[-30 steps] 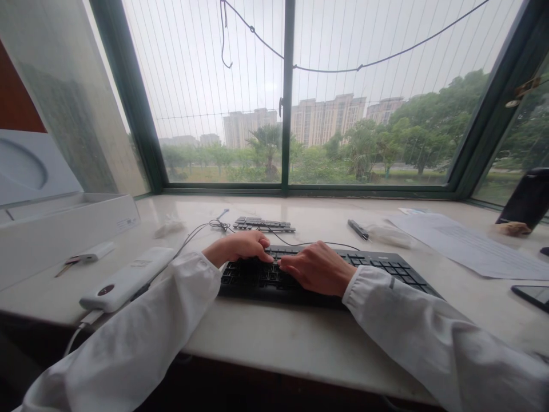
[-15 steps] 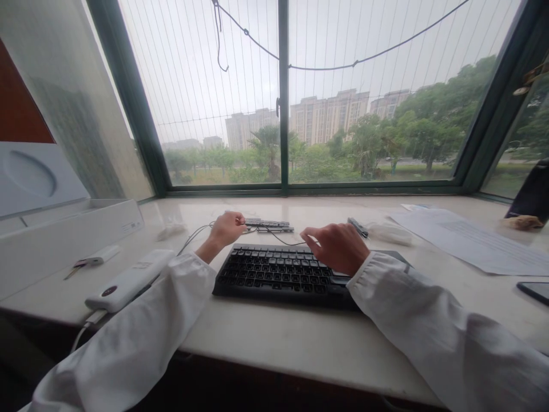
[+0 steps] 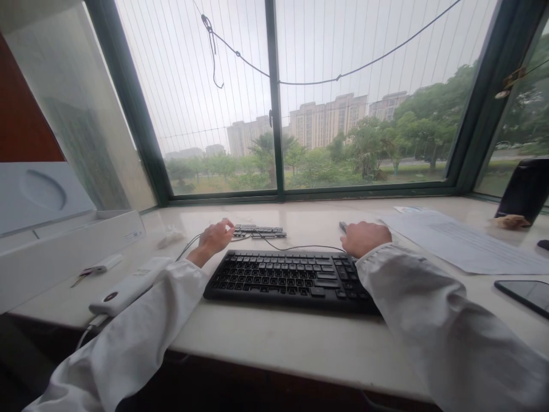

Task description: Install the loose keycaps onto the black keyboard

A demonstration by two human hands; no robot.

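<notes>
A black keyboard (image 3: 274, 274) lies on the pale counter; keycaps are off across much of its left and lower part, leaving bare switches. Loose dark keycaps (image 3: 268, 231) stand in rows behind it. My left hand (image 3: 214, 237) is beside the left end of these rows, thumb and forefinger pinched together; whatever is between them is too small to make out. Behind the keyboard's right end, my right hand (image 3: 368, 237) is lowered with fingers curled, against a small dark grey object (image 3: 342, 226). The back of the hand hides its fingertips.
A thin black cable (image 3: 300, 248) runs behind the keyboard. On the left are a white power bank (image 3: 128, 289), a small white stick (image 3: 107, 263) and an open white box (image 3: 77, 246). Paper sheets (image 3: 463, 240), a phone (image 3: 525, 294) and a dark upright object (image 3: 523, 191) are on the right.
My right hand has moved right from above the keyboard to the small dark grey object, uncovering the right-hand keys. My left hand stays by the keycap rows. The view has shifted slightly.
</notes>
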